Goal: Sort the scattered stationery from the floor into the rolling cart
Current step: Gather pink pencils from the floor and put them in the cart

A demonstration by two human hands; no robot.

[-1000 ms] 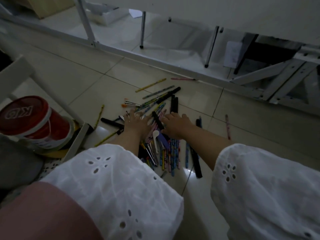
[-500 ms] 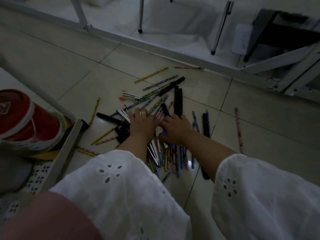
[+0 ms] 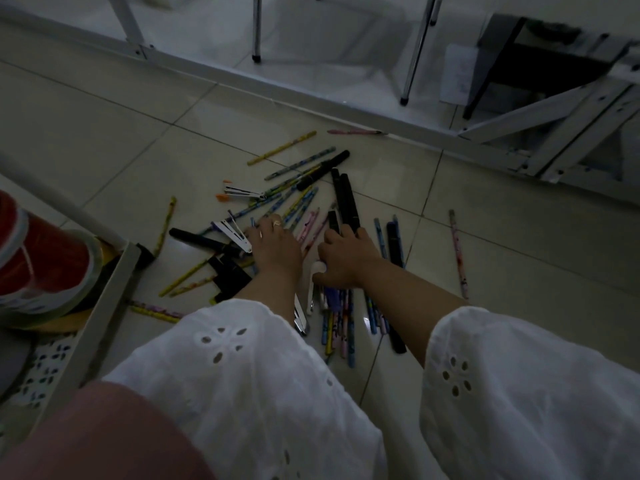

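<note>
We count at least six black markers (image 3: 348, 202), two white staplers (image 3: 242, 192), one black stapler (image 3: 228, 277), one red tub (image 3: 41, 258) and two rings (image 3: 277, 222). The patterned pencils (image 3: 282, 153) run past a dozen; where they overlap we cannot number them exactly.

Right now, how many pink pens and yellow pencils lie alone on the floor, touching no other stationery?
Pink pens: 2
Yellow pencils: 2
Total: 4
</note>
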